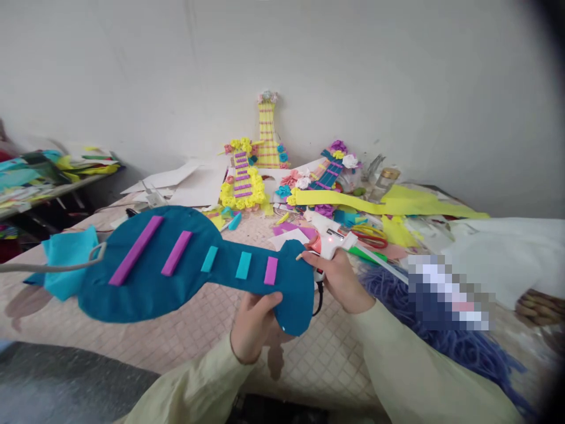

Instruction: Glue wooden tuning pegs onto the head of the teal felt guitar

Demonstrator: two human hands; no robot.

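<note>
A guitar-shaped cutout [176, 282] covered in dark teal paper is held up above the table, its wide body to the left. Purple strips [176, 253] and light-blue strips [243, 265] lie across its face. My left hand [253, 324] grips the neck from below near the head end, thumb in front, other fingers hidden behind. In my right hand [339, 280] is a white hot glue gun [329, 235], its nozzle pointing up and left and a glue stick [384, 265] coming out at the back. My right thumb touches the cutout's head.
Decorated paper guitars [242, 176] lean by the wall. Yellow paper strips [375, 203], scissors [371, 237] and scraps cover the table's far side. At right lies a heap of blue-purple strands [459, 347]. A grey cord [44, 268] and turquoise paper [68, 259] are at left.
</note>
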